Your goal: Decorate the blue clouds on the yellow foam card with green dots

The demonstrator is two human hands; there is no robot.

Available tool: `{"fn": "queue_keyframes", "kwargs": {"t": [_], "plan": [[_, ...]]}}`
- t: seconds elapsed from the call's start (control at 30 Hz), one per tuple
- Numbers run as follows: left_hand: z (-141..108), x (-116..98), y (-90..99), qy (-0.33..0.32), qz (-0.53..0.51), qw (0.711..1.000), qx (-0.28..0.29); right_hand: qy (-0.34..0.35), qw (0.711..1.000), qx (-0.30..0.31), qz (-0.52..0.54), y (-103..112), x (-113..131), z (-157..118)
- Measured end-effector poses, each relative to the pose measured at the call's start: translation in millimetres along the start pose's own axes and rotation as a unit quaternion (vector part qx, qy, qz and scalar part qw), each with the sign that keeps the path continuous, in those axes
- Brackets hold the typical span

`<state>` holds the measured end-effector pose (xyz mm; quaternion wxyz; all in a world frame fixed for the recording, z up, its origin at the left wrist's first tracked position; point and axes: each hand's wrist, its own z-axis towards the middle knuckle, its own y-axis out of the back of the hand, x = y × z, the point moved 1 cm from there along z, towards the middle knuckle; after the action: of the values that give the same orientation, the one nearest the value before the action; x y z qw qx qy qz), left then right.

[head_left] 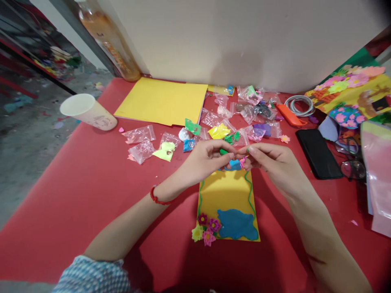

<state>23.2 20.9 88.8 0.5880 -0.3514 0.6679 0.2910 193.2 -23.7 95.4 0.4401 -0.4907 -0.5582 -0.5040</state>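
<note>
My left hand (207,158) is closed around a small piece of green clay (223,151), part of it showing between the fingers. Close beside it, my right hand (271,156) is pinched, with a tiny green bit (248,149) at its fingertips. Both hands hover over the far end of a yellow card (226,191) on the red table. Wavy green clay lines run down the card's sides. A flat blue clay patch (237,224) covers its near right part, and several clay flowers (208,225) sit at its near left corner. My fingers partly hide the card's far end.
Small bags of coloured clay (220,131) lie beyond my hands. A yellow sheet (165,99), a paper cup (88,110) and a bottle (110,44) stand to the left. At right are an orange cutter (291,115), a phone (319,154), glasses (352,169) and decorated cards (351,93).
</note>
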Motion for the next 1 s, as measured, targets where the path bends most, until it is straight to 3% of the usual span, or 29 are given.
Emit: {"fn": "queue_keyframes", "kwargs": {"t": [0.2,0.3,0.43,0.57,0.77,0.9,1.0], "plan": [[2.2,-3.9,1.0,-0.008,0.031,0.999,-0.008,0.018,0.999,-0.029,-0.024,0.7,0.8,1.5],[-7.0,-5.0,11.0,-0.025,0.078,0.996,-0.021,0.036,0.997,-0.056,-0.024,4.8,3.7,-1.0],[-44.4,13.6,40.1,-0.036,0.221,0.974,-0.029,0.068,0.993,-0.088,-0.032,10.0,10.4,-5.2],[-87.5,43.7,62.5,-0.027,0.352,0.927,-0.122,0.118,0.983,-0.123,-0.067,8.3,15.5,-4.9],[-100.2,64.8,53.8,-0.110,0.432,0.886,-0.129,0.159,0.966,-0.122,-0.164,2.3,22.6,-15.9],[-102.1,72.3,51.0,-0.142,0.432,0.883,-0.115,0.155,0.953,-0.177,-0.190,14.8,16.4,-35.0],[-107.2,71.0,51.2,-0.134,0.425,0.889,-0.107,0.145,0.951,-0.164,-0.218,22.7,7.2,-46.8]]}}
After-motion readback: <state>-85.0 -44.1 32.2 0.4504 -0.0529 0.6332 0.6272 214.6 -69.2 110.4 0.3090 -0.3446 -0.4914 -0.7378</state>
